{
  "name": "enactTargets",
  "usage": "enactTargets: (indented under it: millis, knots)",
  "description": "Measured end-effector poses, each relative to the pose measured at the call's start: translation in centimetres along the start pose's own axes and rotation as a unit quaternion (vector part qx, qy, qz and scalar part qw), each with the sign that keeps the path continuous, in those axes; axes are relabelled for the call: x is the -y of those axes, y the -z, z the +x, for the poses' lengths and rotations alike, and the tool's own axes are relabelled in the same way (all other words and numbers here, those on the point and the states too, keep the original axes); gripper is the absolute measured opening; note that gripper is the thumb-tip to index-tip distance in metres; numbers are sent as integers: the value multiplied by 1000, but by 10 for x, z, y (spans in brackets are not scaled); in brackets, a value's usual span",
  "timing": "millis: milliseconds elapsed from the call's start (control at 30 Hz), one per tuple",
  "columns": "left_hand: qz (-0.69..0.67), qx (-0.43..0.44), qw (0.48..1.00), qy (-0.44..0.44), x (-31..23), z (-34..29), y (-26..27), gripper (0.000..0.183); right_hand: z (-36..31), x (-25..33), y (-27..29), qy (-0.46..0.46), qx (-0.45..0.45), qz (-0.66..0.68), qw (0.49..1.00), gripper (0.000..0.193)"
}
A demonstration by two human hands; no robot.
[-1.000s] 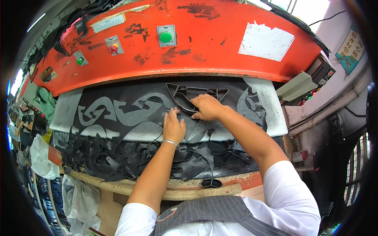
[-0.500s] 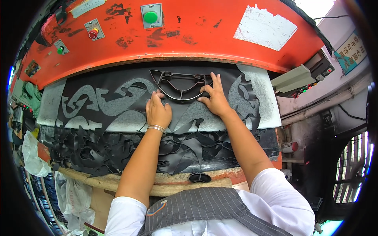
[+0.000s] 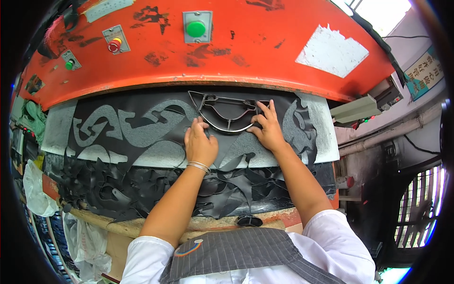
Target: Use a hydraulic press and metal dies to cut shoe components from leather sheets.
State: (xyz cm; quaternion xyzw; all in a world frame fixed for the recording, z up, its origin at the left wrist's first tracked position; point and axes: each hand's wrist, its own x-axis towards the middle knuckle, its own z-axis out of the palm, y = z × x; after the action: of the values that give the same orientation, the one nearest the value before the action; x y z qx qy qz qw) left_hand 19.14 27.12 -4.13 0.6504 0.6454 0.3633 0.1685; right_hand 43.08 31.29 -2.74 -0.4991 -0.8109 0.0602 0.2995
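A metal cutting die (image 3: 229,122), a curved crescent frame with cross-braces, lies on a black sheet (image 3: 163,94) that looks like leather. My right hand (image 3: 270,130) grips the die's right end, thumb at the curved lower rim and a finger reaching over the upper corner. At the lower left of the rim is my left hand (image 3: 202,144), its bent fingertips at or against the metal and its thumb apart, with nothing seen in its palm. Curved cut-outs (image 3: 101,125) in the sheet left of the die expose a grey-white board (image 3: 326,130) underneath.
A red machine beam (image 3: 156,71) with a green push button (image 3: 196,29) and a red knob (image 3: 114,45) spans the far side. Black offcuts (image 3: 113,189) pile along the near edge. A small black oval piece (image 3: 249,221) rests on the front ledge near my apron.
The whole view has shifted slightly, moving the scene right and down in the picture. Both hands stay at the die, which keeps about the same place on the sheet.
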Motion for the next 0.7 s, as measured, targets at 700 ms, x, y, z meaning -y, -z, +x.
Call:
enactTargets:
  millis: [700]
  knots:
    - [16, -401, 916, -14, 210, 85, 354, 72, 98, 237, 37, -58, -185, 104, 976, 35]
